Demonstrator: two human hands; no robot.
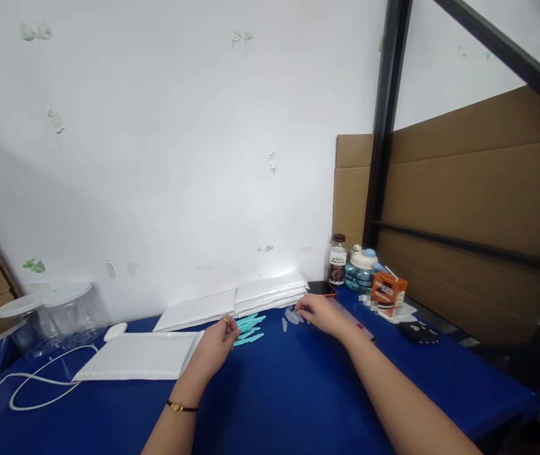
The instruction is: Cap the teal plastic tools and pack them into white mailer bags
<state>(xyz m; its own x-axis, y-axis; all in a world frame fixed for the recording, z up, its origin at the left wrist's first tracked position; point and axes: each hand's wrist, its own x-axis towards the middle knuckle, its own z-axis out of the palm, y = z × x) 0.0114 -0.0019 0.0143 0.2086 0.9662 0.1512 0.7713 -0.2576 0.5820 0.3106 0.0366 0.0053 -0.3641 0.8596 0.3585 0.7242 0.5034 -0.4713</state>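
Note:
My left hand point(217, 343) is closed, fingertips pressed together, beside a pile of turquoise plastic pieces point(249, 328); whatever it may hold is too small to make out. Farther right, my right hand point(316, 311) has its fingers bent down at a small heap of clear plastic pieces point(293, 316); its fingertips are pinched, and their contents cannot be made out. A flat white padded envelope point(139, 356) lies left of my left hand. Behind the turquoise pieces, more white envelopes point(270, 291) are stacked against the wall.
On the blue table point(288, 398) stand a brown-capped bottle point(338, 260), a blue jug point(359, 272) and an orange carton point(389, 294). A phone point(321, 289) lies behind my right hand. Clear containers point(73, 316) and a white cable point(37, 377) are at left.

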